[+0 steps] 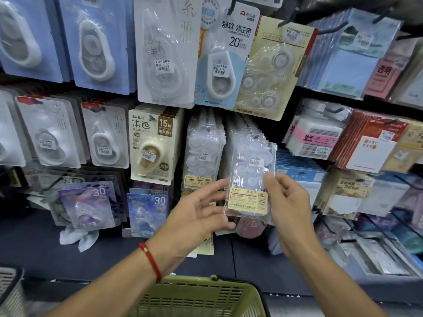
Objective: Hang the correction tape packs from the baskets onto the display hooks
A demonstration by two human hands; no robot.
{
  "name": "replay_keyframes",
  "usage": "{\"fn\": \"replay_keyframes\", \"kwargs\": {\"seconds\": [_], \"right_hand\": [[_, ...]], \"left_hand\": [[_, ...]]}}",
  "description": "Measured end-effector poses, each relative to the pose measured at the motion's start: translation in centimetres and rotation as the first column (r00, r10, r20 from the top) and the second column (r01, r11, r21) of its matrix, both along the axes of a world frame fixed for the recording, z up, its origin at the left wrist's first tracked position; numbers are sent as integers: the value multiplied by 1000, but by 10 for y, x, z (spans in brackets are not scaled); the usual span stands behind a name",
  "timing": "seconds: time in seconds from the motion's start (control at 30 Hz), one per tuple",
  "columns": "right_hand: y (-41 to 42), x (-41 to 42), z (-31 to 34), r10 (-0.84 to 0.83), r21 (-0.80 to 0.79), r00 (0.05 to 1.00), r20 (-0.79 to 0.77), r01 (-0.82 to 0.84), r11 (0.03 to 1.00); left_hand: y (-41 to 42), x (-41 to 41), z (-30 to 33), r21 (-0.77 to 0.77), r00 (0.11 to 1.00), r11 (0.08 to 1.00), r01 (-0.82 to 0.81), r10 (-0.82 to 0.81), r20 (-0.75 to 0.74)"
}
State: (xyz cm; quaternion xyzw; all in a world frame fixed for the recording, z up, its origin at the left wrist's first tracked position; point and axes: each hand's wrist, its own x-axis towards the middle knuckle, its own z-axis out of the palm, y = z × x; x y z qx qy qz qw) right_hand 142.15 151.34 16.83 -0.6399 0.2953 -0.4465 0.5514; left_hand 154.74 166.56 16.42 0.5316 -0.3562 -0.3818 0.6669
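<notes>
Up close, the right hand (287,211) pinches a clear correction tape pack (250,179) by its right edge, thumb on the front, holding it upright before a row of matching packs (202,152) hanging on the display. Just left, the left hand (196,216) is relaxed, its straight fingertips touching the pack's lower left edge; a red bracelet (150,259) circles that wrist. Nearer, below both arms, sits a green basket (201,298). Farther up hangs a pack marked 20 (225,58).
</notes>
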Motion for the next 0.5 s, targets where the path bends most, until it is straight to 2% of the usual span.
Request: {"fn": "replay_keyframes", "kwargs": {"seconds": [0.07,0.1,0.17,0.23,0.3,0.33,0.37,0.43,0.5], "right_hand": [[-1,0,-1,-47,-75,997,-61,42,996],[-2,-1,-3,-116,-186,984,-135,90,978],[-4,-2,-7,-334,-534,901,-276,145,833],[-9,0,-13,-409,-779,873,-264,58,625],[-13,9,-18,-381,-842,849,-366,-126,525],[-16,14,-21,-374,-830,813,-445,-219,513],[-17,18,-25,-386,-814,765,-515,-294,501],[-21,25,-28,-414,-798,710,-569,-356,487],[-24,27,-29,-402,-800,725,-560,-347,490]], "left_hand": [[-1,3,-1,41,996,999,-15,12,87],[-2,5,-2,67,982,997,-35,22,186],[-4,13,-5,83,891,989,-123,74,448],[-9,27,-9,12,701,975,-222,151,697],[-16,40,-12,-37,472,965,-260,161,867],[-21,46,-14,-37,400,964,-263,144,905],[-25,51,-18,-27,358,964,-266,124,925],[-30,58,-25,14,344,966,-260,78,936],[-32,61,-31,25,315,970,-241,53,948]]}}
